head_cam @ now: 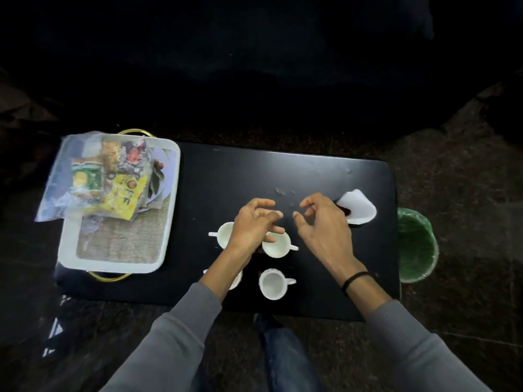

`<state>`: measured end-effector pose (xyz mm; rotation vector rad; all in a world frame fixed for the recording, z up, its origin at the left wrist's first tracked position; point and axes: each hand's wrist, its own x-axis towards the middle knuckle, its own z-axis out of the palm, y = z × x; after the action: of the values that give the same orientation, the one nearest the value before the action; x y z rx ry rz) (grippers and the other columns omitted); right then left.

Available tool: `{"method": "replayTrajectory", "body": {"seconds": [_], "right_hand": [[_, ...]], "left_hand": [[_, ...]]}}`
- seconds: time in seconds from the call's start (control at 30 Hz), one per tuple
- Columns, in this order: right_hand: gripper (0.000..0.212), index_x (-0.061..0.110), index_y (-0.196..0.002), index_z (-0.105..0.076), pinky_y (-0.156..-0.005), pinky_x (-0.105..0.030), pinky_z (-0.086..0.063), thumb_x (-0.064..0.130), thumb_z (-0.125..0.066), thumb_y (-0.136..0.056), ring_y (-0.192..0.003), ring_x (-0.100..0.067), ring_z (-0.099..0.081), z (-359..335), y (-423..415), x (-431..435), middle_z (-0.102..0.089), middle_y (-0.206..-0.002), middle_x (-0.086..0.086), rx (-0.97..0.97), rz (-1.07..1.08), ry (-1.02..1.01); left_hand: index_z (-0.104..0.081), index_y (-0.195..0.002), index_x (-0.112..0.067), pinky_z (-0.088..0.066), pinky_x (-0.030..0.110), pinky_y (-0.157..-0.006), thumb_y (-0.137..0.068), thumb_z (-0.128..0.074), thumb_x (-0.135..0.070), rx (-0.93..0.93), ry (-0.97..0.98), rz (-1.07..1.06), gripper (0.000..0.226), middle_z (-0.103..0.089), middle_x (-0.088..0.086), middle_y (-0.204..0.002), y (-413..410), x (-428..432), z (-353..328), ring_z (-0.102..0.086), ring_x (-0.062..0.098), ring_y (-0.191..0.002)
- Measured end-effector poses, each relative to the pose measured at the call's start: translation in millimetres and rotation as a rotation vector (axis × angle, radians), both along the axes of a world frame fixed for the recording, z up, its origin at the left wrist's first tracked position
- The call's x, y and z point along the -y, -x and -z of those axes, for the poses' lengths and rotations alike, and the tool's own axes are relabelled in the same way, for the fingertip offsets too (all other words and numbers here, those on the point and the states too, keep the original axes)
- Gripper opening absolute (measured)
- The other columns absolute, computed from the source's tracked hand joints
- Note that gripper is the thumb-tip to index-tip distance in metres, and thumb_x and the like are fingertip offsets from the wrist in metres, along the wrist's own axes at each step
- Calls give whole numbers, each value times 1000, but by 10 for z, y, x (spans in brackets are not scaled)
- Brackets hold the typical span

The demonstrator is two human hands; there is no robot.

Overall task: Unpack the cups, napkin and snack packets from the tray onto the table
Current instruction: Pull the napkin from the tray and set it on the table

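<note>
Several white cups stand on the black table (325, 171): one at the back left (224, 234), one at the back right (276, 246), one at the front right (273, 284), and one at the front left (236, 280) mostly hidden under my left forearm. My left hand (256, 224) hovers above the back cups, fingers loosely spread and holding nothing. My right hand (322, 222) hovers beside it, fingers loosely curled and empty. A white napkin (358, 206) lies on the table just right of my right hand. A clear bag of snack packets (104, 176) lies on the white tray (70, 250) at the left.
A green-lined bin (417, 244) stands on the floor off the table's right end. The tray overhangs the table's left end, with gold handles (109, 277) showing at front and back. My knee (283, 349) is at the table's near edge. Dark floor surrounds the table.
</note>
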<state>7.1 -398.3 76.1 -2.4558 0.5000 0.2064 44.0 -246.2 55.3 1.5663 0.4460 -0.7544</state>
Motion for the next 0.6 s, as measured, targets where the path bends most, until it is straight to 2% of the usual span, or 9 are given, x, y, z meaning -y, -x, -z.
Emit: {"method": "replayTrajectory", "body": {"seconds": [0.13,0.2,0.23,0.33,0.43,0.6], "right_hand": [[18,22,-105,-63,-62,-22,-40,29,-70,-89,-81,-7,-57,87,-237,-590,-66,-96,8,-32,-151,-75],[18,22,-105,-63,-59,-17,-40,29,-69,-89,-82,-7,-57,129,-367,-933,-66,-98,9,-42,-223,-99],[19,22,-106,-63,-60,-19,-43,28,-69,-89,-83,-8,-59,144,-427,-1093,-67,-99,8,-50,-256,-108],[16,19,-104,-63,-74,-35,-56,23,-67,-90,-90,-17,-66,208,-632,-1656,-69,-103,3,-76,-345,-132],[12,17,-100,-63,-74,-38,-57,19,-66,-89,-89,-21,-68,281,-836,-2242,-69,-100,0,-89,-380,-149],[11,18,-102,-61,-75,-43,-59,25,-64,-94,-84,-19,-66,435,-1128,-2989,-68,-104,2,-138,-395,-187]], "left_hand": [[-64,-119,-17,-57,24,-56,-92,-71,-16,42,-54,-63,28,-77,4,-97,-83,-587,81,-78,17,-79],[-65,-119,-17,-56,25,-58,-91,-71,-16,51,-85,-104,28,-78,5,-96,-135,-902,125,-76,15,-82],[-65,-118,-17,-56,25,-59,-91,-70,-15,51,-93,-120,28,-78,6,-96,-155,-1038,141,-76,16,-85],[-64,-117,-19,-55,22,-57,-92,-67,-14,50,-127,-161,26,-77,7,-98,-248,-1516,205,-74,18,-93],[-64,-117,-19,-55,24,-60,-94,-66,-16,46,-156,-200,24,-75,7,-103,-387,-2068,274,-73,17,-95],[-64,-116,-24,-60,42,-79,-93,-69,-23,59,-239,-177,24,-75,0,-106,-636,-2870,338,-73,18,-95]]}}
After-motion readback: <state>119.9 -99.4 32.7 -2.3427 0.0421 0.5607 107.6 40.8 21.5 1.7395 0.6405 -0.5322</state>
